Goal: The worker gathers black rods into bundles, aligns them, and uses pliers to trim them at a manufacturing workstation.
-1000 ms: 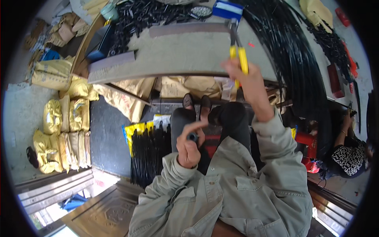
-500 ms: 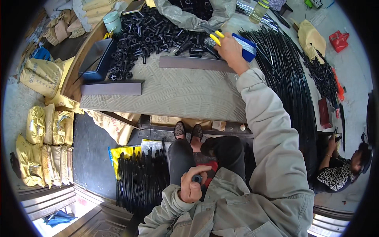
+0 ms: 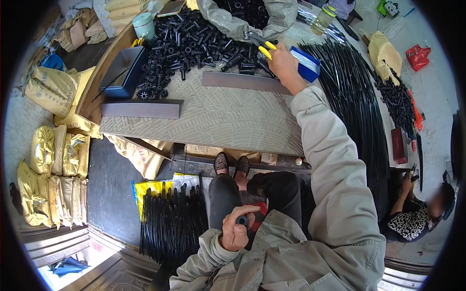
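Note:
My left hand [image 3: 235,230] is closed close to my body, fingers wrapped round a black tube [image 3: 242,220] whose hollow round end faces up. My right arm reaches across the workbench [image 3: 218,111]. At its end, my right hand [image 3: 285,67] is closed on the yellow-handled pliers [image 3: 263,51], whose dark jaws point away toward a woven sack [image 3: 284,19]. A blue box [image 3: 310,72] sits just right of that hand. Short black tubular fittings [image 3: 189,41] lie heaped to its left, and a flat grey strip [image 3: 240,81] lies nearer me.
Long thin black rods [image 3: 347,92] run along the right side. A dark blue bin [image 3: 125,75] and a second grey strip [image 3: 141,109] are at the left. More black rods [image 3: 170,223] stand beside my left leg. A person [image 3: 412,218] sits at the far right.
The view has shifted slightly, so the bench things appear a little lower and farther right. Both hands keep their grips, and the right hand stays beside the blue box.

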`<action>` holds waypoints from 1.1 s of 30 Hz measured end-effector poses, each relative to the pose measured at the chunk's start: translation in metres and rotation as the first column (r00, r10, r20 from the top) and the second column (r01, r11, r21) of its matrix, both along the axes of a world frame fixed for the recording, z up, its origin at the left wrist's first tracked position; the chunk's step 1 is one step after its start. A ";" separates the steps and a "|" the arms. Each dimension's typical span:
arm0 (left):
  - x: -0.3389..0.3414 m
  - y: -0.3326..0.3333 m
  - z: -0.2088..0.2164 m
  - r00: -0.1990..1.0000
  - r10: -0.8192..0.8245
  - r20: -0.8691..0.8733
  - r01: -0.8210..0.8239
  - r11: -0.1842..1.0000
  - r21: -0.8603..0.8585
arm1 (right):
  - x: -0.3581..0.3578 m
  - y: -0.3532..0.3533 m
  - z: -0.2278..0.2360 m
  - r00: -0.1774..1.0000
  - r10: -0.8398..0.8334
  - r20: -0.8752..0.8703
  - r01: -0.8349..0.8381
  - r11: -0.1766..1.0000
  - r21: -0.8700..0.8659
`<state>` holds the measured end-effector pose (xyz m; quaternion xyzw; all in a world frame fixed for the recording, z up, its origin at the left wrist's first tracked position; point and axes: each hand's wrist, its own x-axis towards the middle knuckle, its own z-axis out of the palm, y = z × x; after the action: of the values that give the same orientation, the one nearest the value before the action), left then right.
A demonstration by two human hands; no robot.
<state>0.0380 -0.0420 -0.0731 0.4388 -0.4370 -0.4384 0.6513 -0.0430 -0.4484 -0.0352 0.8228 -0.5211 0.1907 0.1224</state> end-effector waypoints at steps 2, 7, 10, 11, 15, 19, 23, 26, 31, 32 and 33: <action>-0.002 -0.001 0.002 1.000 -0.012 0.000 0.012 1.000 -0.003 | 0.000 -0.001 0.000 1.000 -0.011 -0.011 0.011 1.000 0.010; -0.002 -0.002 0.002 1.000 -0.014 0.017 0.014 1.000 -0.020 | 0.002 0.008 -0.003 0.999 -0.001 0.037 0.001 1.000 0.012; -0.003 0.000 0.002 1.000 0.001 0.004 0.000 1.000 -0.030 | 0.001 0.014 0.001 0.997 0.060 0.041 -0.057 0.996 -0.066; -0.003 0.001 0.002 1.000 0.001 0.006 -0.001 1.000 -0.030 | 0.000 0.014 0.002 0.997 0.061 0.043 -0.058 0.996 -0.065; -0.001 0.004 0.005 1.000 0.002 0.005 -0.002 1.000 0.006 | -0.013 0.021 0.007 0.977 0.072 0.200 -0.030 0.977 -0.209; 0.006 -0.005 0.009 0.994 0.047 -0.095 -0.049 0.999 -0.020 | -0.028 0.101 0.034 0.509 0.099 0.855 -0.453 0.876 0.169; 0.000 -0.017 0.029 0.994 -0.017 -0.110 0.011 0.999 -0.052 | -0.041 0.260 0.057 0.227 -0.263 0.938 -0.796 0.505 0.335; -0.015 -0.013 0.047 0.999 -0.025 -0.027 0.026 0.999 0.033 | -0.047 0.298 0.043 0.209 -0.117 0.971 -0.798 0.553 0.238; -0.030 0.003 0.058 0.997 -0.009 0.082 0.012 0.999 -0.043 | -0.064 0.331 0.024 0.192 0.272 0.943 -0.716 0.696 -0.055; -0.033 0.007 0.056 0.994 0.005 0.105 0.004 0.996 -0.085 | -0.067 0.335 0.025 0.203 0.262 0.944 -0.680 0.731 -0.057; -0.036 0.010 0.055 0.992 0.018 0.127 -0.002 0.992 -0.128 | -0.072 0.338 0.026 0.201 0.263 0.944 -0.683 0.728 -0.057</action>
<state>0.0020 -0.0324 -0.0176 0.4258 -0.5029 -0.3773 0.6507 -0.1147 -0.1100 -0.0094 0.7010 -0.2355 0.5327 -0.4116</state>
